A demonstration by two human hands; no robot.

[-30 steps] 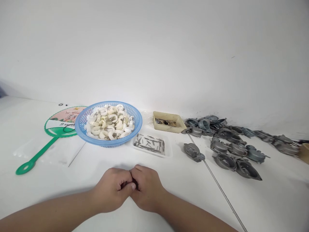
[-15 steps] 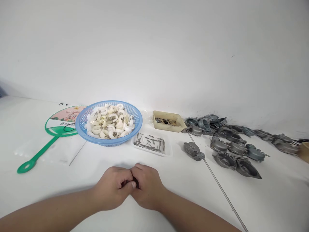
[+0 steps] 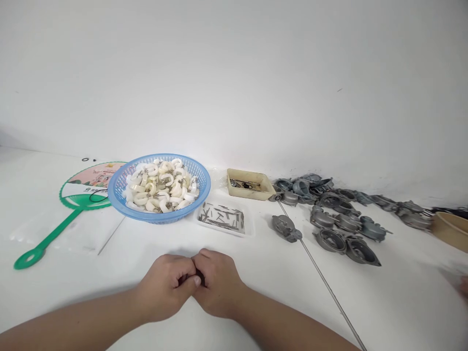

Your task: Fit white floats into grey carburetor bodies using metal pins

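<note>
On the white bench (image 3: 292, 302), the left hand (image 3: 164, 287) and right hand (image 3: 219, 285) meet, fingers curled closed around a small dark object (image 3: 199, 275), too hidden to identify. A shallow white tray of metal pins (image 3: 223, 231) lies just ahead. Since the prior view, a tan paper bowl (image 3: 451, 231) has come further in at right.

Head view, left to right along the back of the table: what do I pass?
green hand fan, blue plastic basket, white tray of pins, beige tray, grey cast metal housings, brown bowl
</note>
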